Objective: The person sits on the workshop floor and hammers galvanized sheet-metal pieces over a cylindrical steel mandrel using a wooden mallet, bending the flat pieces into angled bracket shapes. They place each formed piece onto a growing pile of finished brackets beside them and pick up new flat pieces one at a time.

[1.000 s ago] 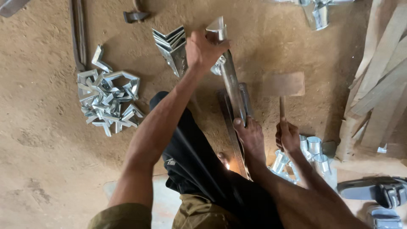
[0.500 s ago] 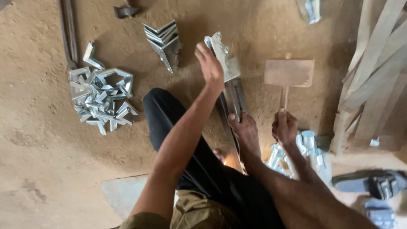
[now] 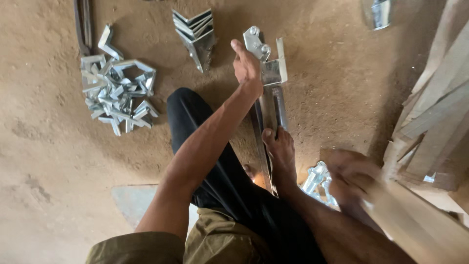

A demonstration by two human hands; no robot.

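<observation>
Metal bracket, right hand blurred

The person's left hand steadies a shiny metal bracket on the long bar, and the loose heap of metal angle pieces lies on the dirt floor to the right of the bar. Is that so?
Not quite. The head view shows the heap of angle pieces lying left of the bar, not right. The left hand does rest against the bracket.

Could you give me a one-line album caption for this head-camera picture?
Left hand steadies a metal bracket on the dirt floor, right hand blurred, loose brackets heaped nearby.
</observation>
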